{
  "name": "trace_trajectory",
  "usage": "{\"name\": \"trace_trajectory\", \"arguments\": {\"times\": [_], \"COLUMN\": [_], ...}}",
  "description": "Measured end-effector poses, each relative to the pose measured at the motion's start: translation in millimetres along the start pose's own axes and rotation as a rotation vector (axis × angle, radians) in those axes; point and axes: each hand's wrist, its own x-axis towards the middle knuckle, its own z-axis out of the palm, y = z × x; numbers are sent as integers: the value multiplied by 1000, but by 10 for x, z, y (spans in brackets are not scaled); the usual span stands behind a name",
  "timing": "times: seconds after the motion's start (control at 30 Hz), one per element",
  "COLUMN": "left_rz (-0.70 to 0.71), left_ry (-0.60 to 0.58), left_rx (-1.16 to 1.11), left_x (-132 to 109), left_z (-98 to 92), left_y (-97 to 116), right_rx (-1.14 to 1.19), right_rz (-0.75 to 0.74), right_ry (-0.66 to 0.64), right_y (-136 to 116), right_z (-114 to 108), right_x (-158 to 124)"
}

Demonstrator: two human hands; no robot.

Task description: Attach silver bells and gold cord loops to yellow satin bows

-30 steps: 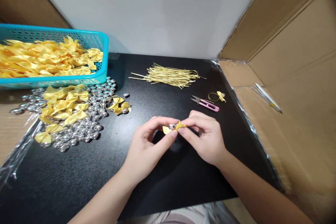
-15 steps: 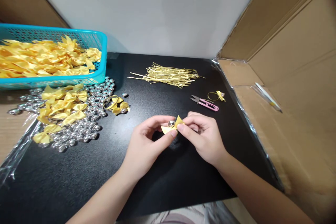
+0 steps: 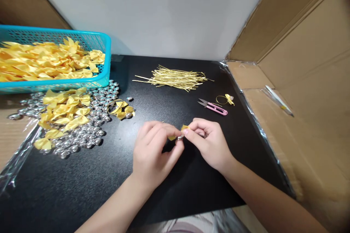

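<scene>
Both my hands meet over the middle of the black table (image 3: 82, 189). Together they pinch a small yellow ribbon bow (image 3: 183, 128) with a silver bell (image 3: 179, 137) at its centre. My left hand (image 3: 154, 153) is turned palm down, its fingers curled over the bow and bell. On the bow's right side, my right hand (image 3: 209, 143) grips it between thumb and forefinger. Most of the bow is hidden by my fingers.
A turquoise basket (image 3: 105, 62) full of yellow bows stands at the back left. Silver bells (image 3: 93, 131) and loose bows (image 3: 65, 111) lie in front of it. Gold wire ties (image 3: 177, 78) are piled at the back; pink snips (image 3: 214, 107) and a finished looped bow (image 3: 226, 99) lie right. Cardboard walls (image 3: 300, 80) stand to the right.
My left hand has rolled over the bow, so its fingers now cover most of it. The bow and bell have dropped slightly toward the table. My right hand has barely shifted.
</scene>
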Motion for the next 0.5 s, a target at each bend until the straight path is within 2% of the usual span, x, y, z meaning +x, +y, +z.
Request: {"name": "trace_trajectory", "arguments": {"times": [0.1,0.27,0.37,0.5], "left_rz": [134,212,287,356], "left_ry": [29,27,19,39], "left_rx": [127,131,166,240], "left_x": [-17,-61,-79,-103], "left_z": [2,-5,-11,-12], "left_y": [-35,-88,-95,-117], "right_rx": [138,334,438,482], "right_rz": [146,305,353,343], "right_ry": [-23,-16,-13,-32], "right_y": [32,28,6,12], "right_z": [7,20,30,29], "right_x": [11,42,48,44]}}
